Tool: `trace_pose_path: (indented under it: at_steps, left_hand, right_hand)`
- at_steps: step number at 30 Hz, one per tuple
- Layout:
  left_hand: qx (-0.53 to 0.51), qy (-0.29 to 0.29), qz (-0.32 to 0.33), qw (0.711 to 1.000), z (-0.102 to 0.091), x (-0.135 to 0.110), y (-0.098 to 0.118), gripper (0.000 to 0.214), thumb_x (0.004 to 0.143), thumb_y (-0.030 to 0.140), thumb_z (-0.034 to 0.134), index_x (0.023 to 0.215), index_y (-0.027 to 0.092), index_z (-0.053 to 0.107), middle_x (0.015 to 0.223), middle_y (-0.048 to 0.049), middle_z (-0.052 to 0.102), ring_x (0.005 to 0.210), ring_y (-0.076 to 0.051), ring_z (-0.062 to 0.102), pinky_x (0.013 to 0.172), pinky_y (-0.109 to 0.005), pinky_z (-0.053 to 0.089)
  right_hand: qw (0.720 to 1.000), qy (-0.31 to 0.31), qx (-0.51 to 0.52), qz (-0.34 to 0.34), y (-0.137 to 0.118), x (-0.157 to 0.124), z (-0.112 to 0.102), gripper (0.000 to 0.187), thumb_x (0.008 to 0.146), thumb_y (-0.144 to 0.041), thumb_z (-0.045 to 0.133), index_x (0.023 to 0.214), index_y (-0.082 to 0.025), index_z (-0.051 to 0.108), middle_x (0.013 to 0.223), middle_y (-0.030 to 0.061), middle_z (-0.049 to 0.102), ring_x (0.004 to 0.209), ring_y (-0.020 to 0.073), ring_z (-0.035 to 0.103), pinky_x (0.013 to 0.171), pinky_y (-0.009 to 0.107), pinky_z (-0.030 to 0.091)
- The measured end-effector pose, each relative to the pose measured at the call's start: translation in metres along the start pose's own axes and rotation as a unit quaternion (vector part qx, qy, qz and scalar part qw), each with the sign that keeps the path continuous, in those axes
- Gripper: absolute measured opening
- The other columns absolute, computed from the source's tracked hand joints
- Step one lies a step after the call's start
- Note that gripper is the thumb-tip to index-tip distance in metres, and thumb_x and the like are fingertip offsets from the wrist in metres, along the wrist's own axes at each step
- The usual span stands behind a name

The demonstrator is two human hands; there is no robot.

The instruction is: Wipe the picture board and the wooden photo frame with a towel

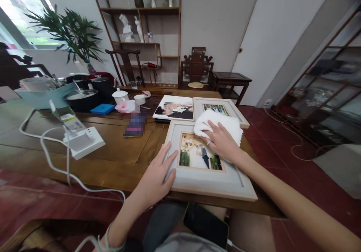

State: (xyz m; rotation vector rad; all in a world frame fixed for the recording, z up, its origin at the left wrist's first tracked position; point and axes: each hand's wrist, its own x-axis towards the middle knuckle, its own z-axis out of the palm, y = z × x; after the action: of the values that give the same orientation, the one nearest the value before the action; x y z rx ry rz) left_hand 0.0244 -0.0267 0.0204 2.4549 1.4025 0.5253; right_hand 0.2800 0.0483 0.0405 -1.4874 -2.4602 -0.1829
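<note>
A framed wedding photo with a wide pale mat and a light wood frame lies flat at the table's near edge. My left hand rests on its left side, fingers stretched out and apart. On the frame's upper right, my right hand presses a bunched white cloth, its fingers bent over the cloth. The cloth hides that corner and laps onto a second framed photo behind. Left of that one, a photo panel of people in formal wear lies on a dark stack.
On the wooden table lie a blurred phone-like item, an open white box, a blue box, a pink-white packet, a teapot and pots. A white cable loops across the left side. A black phone lies on my lap.
</note>
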Motion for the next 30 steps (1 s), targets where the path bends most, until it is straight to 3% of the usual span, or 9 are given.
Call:
trace_pose_path:
  at_steps: [4, 8, 11, 15, 19, 24, 30]
  left_hand:
    - [-0.005, 0.012, 0.002, 1.000, 0.002, 0.000, -0.001, 0.049, 0.092, 0.025, 0.038, 0.140, 0.011, 0.040, 0.156, -0.0148, 0.016, 0.142, -0.031, 0.018, 0.112, -0.048, 0.029]
    - [-0.013, 0.031, 0.012, 0.999, 0.005, -0.001, -0.002, 0.048, 0.092, 0.025, 0.040, 0.139, 0.014, 0.042, 0.156, -0.0133, 0.018, 0.142, -0.030, 0.021, 0.112, -0.048, 0.029]
    - [-0.013, 0.034, 0.014, 0.999, 0.005, 0.000, -0.002, 0.048, 0.091, 0.024, 0.040, 0.138, 0.013, 0.042, 0.156, -0.0135, 0.018, 0.142, -0.030, 0.020, 0.112, -0.048, 0.028]
    - [-0.012, 0.023, 0.011, 1.000, 0.004, 0.000, -0.001, 0.049, 0.091, 0.024, 0.039, 0.138, 0.011, 0.041, 0.156, -0.0147, 0.017, 0.143, -0.030, 0.018, 0.113, -0.048, 0.028]
    - [-0.013, 0.015, 0.006, 1.000, 0.003, 0.000, 0.000, 0.049, 0.091, 0.023, 0.038, 0.138, 0.010, 0.041, 0.156, -0.0154, 0.017, 0.143, -0.031, 0.018, 0.113, -0.048, 0.027]
    - [-0.015, 0.012, -0.002, 1.000, 0.002, -0.001, 0.000, 0.049, 0.091, 0.024, 0.039, 0.139, 0.013, 0.041, 0.156, -0.0136, 0.017, 0.142, -0.030, 0.019, 0.112, -0.049, 0.028]
    - [-0.020, 0.012, -0.002, 1.000, 0.000, 0.000, 0.000, 0.049, 0.091, 0.024, 0.040, 0.139, 0.014, 0.040, 0.156, -0.0133, 0.018, 0.142, -0.031, 0.020, 0.112, -0.049, 0.029]
  right_hand:
    - [0.998, -0.048, 0.029, -0.039, -0.013, -0.007, -0.008, 0.036, 0.093, -0.021, 0.038, 0.119, -0.016, 0.062, 0.138, 0.0128, 0.051, 0.137, 0.0309, 0.029, 0.108, 0.056, 0.025]
    - [0.985, -0.134, 0.090, -0.062, -0.046, -0.040, -0.033, 0.036, 0.093, -0.021, 0.037, 0.119, -0.018, 0.063, 0.131, 0.0126, 0.057, 0.134, 0.0320, 0.034, 0.106, 0.059, 0.026]
    - [0.970, -0.195, 0.130, -0.062, -0.075, -0.066, -0.056, 0.034, 0.090, -0.019, 0.044, 0.118, -0.017, 0.064, 0.137, 0.0151, 0.051, 0.133, 0.0333, 0.036, 0.107, 0.058, 0.028]
    - [0.949, -0.243, 0.179, -0.085, -0.098, -0.083, -0.071, 0.035, 0.088, -0.018, 0.047, 0.120, -0.021, 0.062, 0.144, 0.0099, 0.044, 0.136, 0.0311, 0.031, 0.110, 0.057, 0.025]
    - [0.965, -0.165, 0.179, -0.099, -0.089, -0.075, -0.051, 0.035, 0.088, -0.019, 0.048, 0.120, -0.022, 0.061, 0.145, 0.0084, 0.043, 0.138, 0.0270, 0.029, 0.113, 0.052, 0.024]
    - [0.991, -0.067, 0.090, -0.073, -0.046, -0.041, -0.018, 0.033, 0.091, -0.022, 0.046, 0.119, -0.018, 0.062, 0.144, 0.0134, 0.044, 0.137, 0.0296, 0.030, 0.111, 0.055, 0.024]
    - [0.996, -0.026, 0.040, -0.070, -0.011, 0.000, -0.006, 0.035, 0.091, -0.018, 0.043, 0.122, -0.014, 0.059, 0.145, 0.0142, 0.041, 0.140, 0.0287, 0.023, 0.111, 0.053, 0.023]
